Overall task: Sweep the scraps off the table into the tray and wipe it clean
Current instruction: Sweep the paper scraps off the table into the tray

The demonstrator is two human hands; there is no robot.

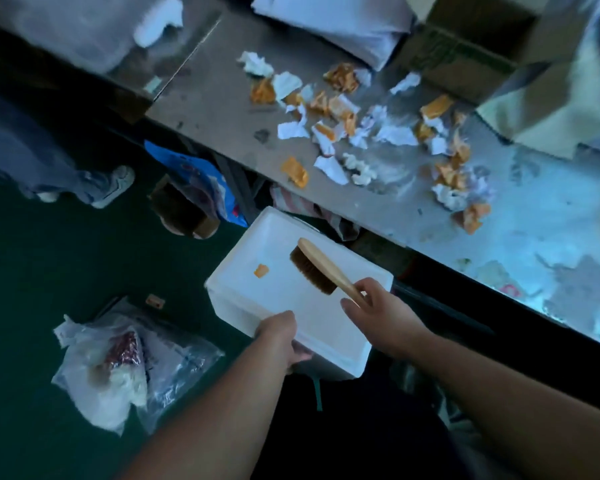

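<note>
Several white and orange paper scraps lie scattered across the metal table. A white foam tray hangs below the table's near edge, and my left hand grips its near rim. One orange scrap lies inside the tray. My right hand holds the handle of a wooden brush with dark bristles. The brush head hovers over the tray's inside, bristles facing left.
Cardboard boxes and a white bundle stand at the table's far side. Plastic bags lie on the green floor at the left. A person's legs and shoes stand at the left. A blue bag hangs under the table.
</note>
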